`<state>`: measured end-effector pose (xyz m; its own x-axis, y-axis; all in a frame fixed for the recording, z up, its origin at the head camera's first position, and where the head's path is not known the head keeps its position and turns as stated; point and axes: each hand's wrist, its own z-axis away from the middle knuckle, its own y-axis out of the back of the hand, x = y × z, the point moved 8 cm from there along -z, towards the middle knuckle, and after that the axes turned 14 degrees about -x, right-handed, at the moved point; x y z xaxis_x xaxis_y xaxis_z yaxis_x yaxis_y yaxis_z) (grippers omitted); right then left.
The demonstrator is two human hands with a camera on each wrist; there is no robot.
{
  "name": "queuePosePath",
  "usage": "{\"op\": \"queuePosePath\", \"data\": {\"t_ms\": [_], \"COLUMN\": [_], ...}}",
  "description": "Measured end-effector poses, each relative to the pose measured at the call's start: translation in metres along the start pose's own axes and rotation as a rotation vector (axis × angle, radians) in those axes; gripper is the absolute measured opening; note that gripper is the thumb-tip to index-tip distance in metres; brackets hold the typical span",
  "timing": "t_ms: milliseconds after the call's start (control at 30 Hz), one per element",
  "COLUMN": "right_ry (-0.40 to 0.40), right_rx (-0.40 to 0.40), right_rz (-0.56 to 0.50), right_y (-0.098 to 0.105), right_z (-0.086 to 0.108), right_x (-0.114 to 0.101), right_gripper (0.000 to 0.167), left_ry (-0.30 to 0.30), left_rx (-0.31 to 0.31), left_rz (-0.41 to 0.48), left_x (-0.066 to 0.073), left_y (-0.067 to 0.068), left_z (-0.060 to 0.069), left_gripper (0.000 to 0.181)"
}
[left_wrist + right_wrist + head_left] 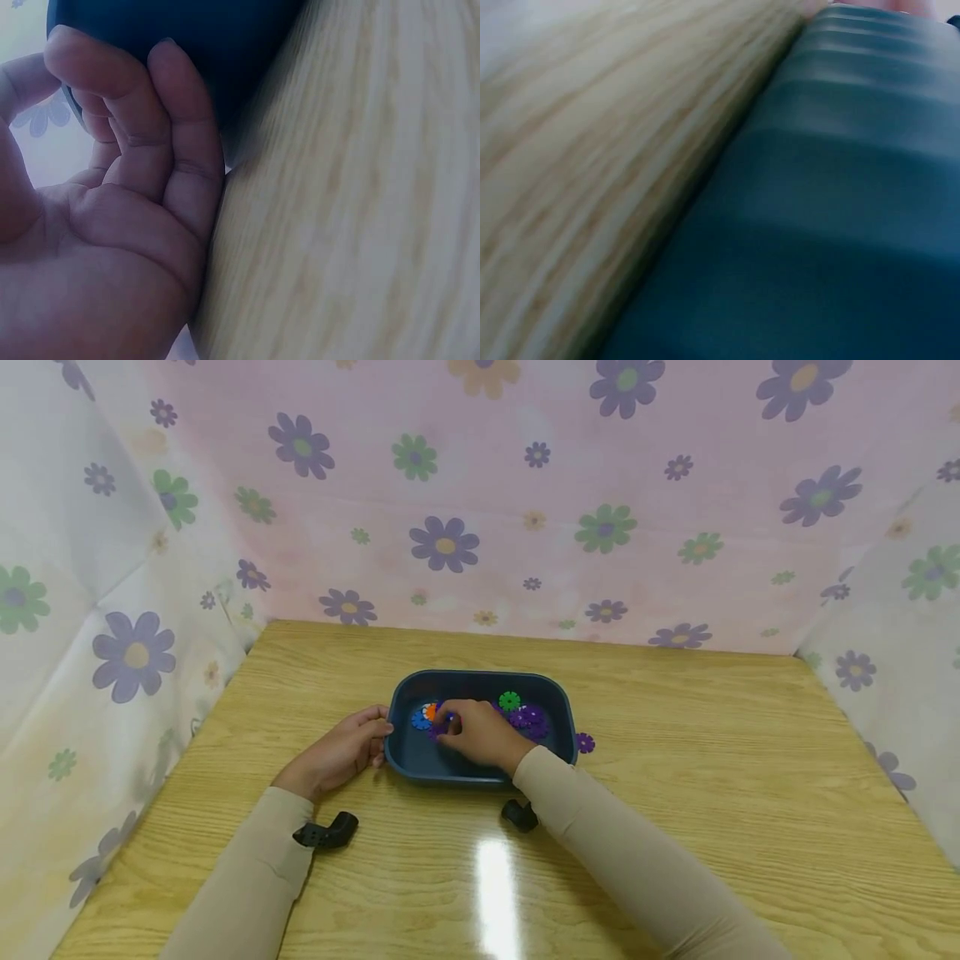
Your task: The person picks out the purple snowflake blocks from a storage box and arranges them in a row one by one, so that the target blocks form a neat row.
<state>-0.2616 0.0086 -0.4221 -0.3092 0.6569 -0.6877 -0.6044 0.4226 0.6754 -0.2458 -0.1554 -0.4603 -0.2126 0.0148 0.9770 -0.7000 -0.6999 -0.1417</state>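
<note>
A dark blue plastic bin (450, 774) stands on the wooden table, holding several small flower-shaped plastic discs. My left hand (348, 747) grips its left end, thumb at the rim and fingers curled against the outer wall (247, 45). Over the front rim, my right hand (483, 735) reaches inside with bent fingers, thumb and forefinger close together among the discs; whether they pinch one is hidden. A blue disc (421, 720) and an orange disc (431, 711) lie left of these fingers. To their right are a green disc (510, 701) and purple discs (534, 720).
One purple disc (586, 742) is outside the bin, close by its right end. The wooden table (712, 777) extends around the bin, with flower-patterned cloth (510, 527) at the back and sides. The right wrist view shows only the bin's ribbed outer wall (817, 225) and blurred table.
</note>
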Motion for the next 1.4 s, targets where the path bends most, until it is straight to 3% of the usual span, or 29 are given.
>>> {"op": "queuePosePath", "data": {"t_ms": [400, 1067, 1400], "right_ry": [-0.075, -0.102, -0.126], "right_rx": [-0.043, -0.103, -0.130], "right_rz": [0.039, 0.055, -0.013], "right_y": [-0.0036, -0.0076, -0.0101], "right_z": [-0.0048, -0.0049, -0.0026], "right_x": [0.0077, 0.0056, 0.0090], "right_gripper": [0.027, 0.026, 0.028], "left_ry": [-0.001, 0.007, 0.013], "left_rx": [-0.004, 0.005, 0.009], "left_rz": [0.003, 0.005, 0.007], "left_x": [0.0019, 0.0026, 0.0028], "left_y": [-0.0021, -0.0023, -0.0028], "left_z": [-0.0001, -0.0002, -0.0002], "left_gripper": [0.015, 0.014, 0.012]}}
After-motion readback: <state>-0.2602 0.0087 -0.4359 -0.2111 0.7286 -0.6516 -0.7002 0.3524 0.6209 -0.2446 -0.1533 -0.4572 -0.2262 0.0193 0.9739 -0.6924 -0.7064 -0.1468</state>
